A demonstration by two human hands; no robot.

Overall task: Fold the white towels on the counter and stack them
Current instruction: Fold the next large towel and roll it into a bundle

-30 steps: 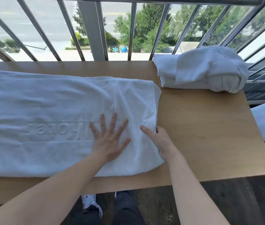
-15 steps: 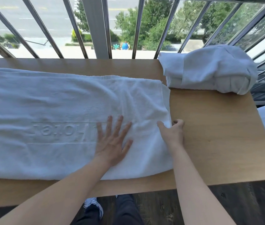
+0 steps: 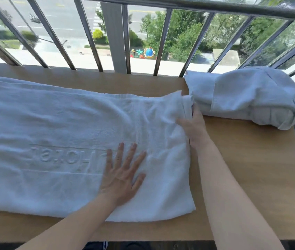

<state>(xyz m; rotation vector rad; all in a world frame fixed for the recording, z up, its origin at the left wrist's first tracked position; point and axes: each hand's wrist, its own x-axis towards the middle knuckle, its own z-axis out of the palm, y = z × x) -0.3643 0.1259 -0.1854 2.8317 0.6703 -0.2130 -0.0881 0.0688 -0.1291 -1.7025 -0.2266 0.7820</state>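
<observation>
1 wooden counter [image 3: 242, 177] carries a white towel [image 3: 61, 141] spread flat, long axis left to right, its woven lettering upside down. Far right sits a folded towel bundle [image 3: 247, 96]. The left hand [image 3: 121, 175] presses flat with fingers spread; the right hand [image 3: 193, 127] pinches the towel's far-right corner.

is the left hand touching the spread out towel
Touching. The head view shows the left hand lying palm-down, fingers spread, flat on the spread towel beside the embossed lettering, with no gap under it.

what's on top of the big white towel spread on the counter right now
The left hand lies flat on the spread towel; the right hand grips its far right edge. Whatever lies beneath the towel is covered.
</observation>
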